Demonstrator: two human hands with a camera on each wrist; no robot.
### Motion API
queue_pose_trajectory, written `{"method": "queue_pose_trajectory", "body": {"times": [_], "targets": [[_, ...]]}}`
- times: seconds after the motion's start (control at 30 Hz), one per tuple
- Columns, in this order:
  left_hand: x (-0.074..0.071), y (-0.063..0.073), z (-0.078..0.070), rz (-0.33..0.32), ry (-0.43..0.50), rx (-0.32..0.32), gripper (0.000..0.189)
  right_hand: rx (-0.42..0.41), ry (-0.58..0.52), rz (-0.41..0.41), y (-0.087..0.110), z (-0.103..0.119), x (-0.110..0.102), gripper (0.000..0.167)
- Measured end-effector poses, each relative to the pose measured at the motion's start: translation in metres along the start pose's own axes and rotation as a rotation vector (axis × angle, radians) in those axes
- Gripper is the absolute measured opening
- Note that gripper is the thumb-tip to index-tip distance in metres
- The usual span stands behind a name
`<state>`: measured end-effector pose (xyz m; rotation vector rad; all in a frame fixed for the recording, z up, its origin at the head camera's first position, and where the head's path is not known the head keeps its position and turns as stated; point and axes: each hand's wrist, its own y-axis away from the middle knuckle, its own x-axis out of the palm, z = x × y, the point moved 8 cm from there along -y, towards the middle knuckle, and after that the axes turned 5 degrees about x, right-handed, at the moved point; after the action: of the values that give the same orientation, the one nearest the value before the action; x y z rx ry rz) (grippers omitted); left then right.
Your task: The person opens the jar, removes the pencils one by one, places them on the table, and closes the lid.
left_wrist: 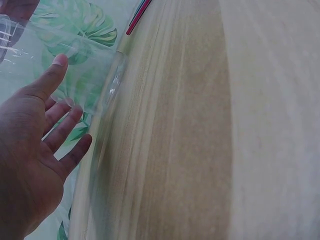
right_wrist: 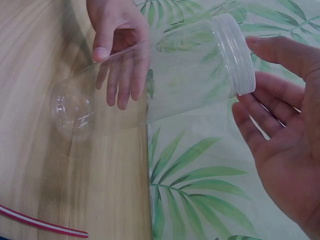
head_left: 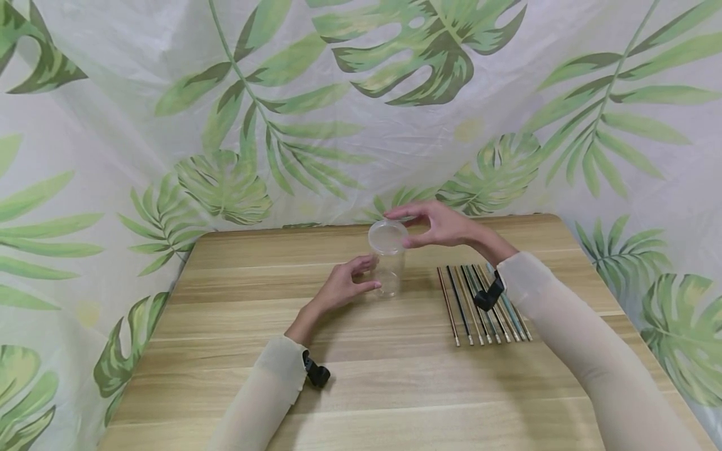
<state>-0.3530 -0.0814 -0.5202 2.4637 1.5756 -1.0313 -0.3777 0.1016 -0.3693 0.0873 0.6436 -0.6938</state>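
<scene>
A clear plastic jar point(head_left: 388, 275) with a translucent whitish screw lid point(head_left: 387, 237) stands upright near the back of the wooden table. My left hand point(head_left: 345, 285) is at its lower left side. The left thumb lies in front of the jar wall, and the loosely spread fingers reach behind it, visible through the plastic in the right wrist view. My right hand point(head_left: 437, 224) is at the lid from the right, its thumb and index fingertip right at the rim. In the right wrist view the other right fingers point(right_wrist: 267, 107) are relaxed beside the lid point(right_wrist: 239, 55).
Several thin coloured sticks point(head_left: 472, 307) lie side by side in a row on the table, right of the jar and partly under my right forearm. The wooden tabletop point(head_left: 237, 326) ends at a leaf-patterned cloth point(head_left: 282, 125). A small black camera point(head_left: 318, 374) is on my left wrist.
</scene>
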Motion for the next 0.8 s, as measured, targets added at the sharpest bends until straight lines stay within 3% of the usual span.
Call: {"method": "queue_pose_trajectory", "body": {"times": [0.13,0.27,0.6,0.8], "targets": [[0.001,0.0,0.001,0.01,-0.006,-0.004,0.066,0.001,-0.016,0.04,-0.001,-0.001,0.002,0.06],[0.0,0.001,-0.001,0.013,-0.011,0.003,0.067,-0.003,0.007,0.021,-0.001,-0.003,0.002,0.06],[-0.001,0.001,-0.003,0.001,-0.005,0.011,0.065,0.0,0.142,-0.161,0.004,0.003,0.0,0.062],[-0.001,0.001,-0.002,0.002,-0.01,0.012,0.066,-0.013,0.232,-0.227,0.007,0.009,0.004,0.065]]}}
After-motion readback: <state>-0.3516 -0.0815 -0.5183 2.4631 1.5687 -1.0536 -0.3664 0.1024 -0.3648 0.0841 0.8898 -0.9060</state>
